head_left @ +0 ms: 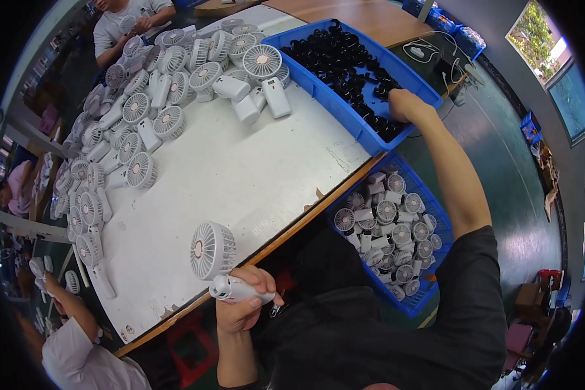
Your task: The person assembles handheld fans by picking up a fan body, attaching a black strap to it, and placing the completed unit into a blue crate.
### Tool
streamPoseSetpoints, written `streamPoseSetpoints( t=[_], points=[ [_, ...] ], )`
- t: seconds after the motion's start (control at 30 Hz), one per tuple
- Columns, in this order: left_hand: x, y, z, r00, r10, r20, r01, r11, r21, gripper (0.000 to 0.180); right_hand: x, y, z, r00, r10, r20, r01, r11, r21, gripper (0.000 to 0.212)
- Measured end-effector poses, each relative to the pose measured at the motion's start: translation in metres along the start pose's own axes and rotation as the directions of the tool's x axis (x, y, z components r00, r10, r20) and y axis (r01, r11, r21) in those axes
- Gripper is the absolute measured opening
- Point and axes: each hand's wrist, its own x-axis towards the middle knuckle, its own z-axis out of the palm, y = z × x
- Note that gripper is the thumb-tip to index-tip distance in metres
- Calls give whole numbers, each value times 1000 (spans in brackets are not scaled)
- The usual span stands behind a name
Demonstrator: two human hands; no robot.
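Observation:
My left hand (237, 315) is closed round the handle of a white handheld fan (205, 252), just off the table's near edge. The fan's round grille is tipped up at the far end of the handle, over the table. At the upper right my right hand (406, 107) reaches into a blue tray (335, 103) among small shiny black curved parts (344, 62). Its fingers are curled together, and whatever they hold is hidden.
Many white handheld fans (169, 121) lie heaped across the left and far side of the white table (240, 175). Below its right edge stands a blue crate (413, 312) filled with more fans. One person (133, 29) sits across the table, another (88, 351) at lower left.

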Motion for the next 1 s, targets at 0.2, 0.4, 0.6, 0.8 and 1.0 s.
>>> streamPoseSetpoints(
  t=[0.2, 0.4, 0.6, 0.8, 1.0],
  points=[
    [0, 3, -6, 993, -56, -108, 71, 987, 146, 20, -17, 9, -24, 967, -32, -253, 172, 813, 557, 17],
    [9, -5, 7, 945, 13, -326, 117, 919, 377, 33, -130, -116, -26, 885, -453, -112, 127, 4, 992, 16],
    [8, -4, 9, 906, 121, -407, 67, 906, 418, 37, -249, -207, 17, 734, -679, 14, -147, -140, 979, 19],
    [-8, 6, 14, 864, 65, -499, 108, 945, 310, 30, -251, -215, 26, 479, -646, -594, 816, 79, 572, 34],
    [-18, 12, 11, 944, -289, -158, 324, 905, 276, 35, -235, -234, 0, 342, -665, -664, 868, -48, 495, 40]
  ],
)
